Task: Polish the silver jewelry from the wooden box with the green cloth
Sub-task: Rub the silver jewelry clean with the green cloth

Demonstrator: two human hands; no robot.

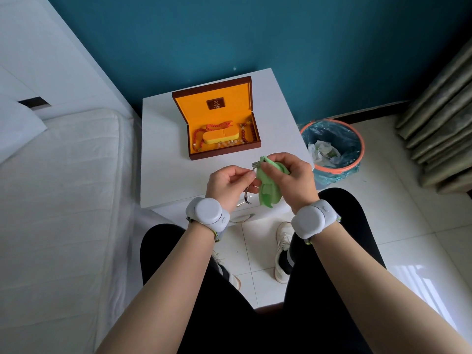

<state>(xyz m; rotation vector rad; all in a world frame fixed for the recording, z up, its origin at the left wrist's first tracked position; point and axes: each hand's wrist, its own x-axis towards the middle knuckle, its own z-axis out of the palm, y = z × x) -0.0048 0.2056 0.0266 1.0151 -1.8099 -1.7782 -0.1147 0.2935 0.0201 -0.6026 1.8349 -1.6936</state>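
- Two hands work just above the near edge of the white nightstand (163, 139), each wrist wearing one pale grey band, two bands (207, 213) in all.
- The left hand (231, 183) pinches one silver bangle (247, 198) between thumb and fingers.
- The right hand (288, 175) pinches one green cloth (268, 190) around the bangle's upper end (the ornamented tip shows just left of the fold).
- Beyond them, one wooden box (219, 123) stands open on the nightstand, yellow-lined, holding red and pale bead strands (204, 134) around a yellow cushion.
- To the right, on the floor, one orange-rimmed bin (357, 144) with a blue liner holds crumpled paper.
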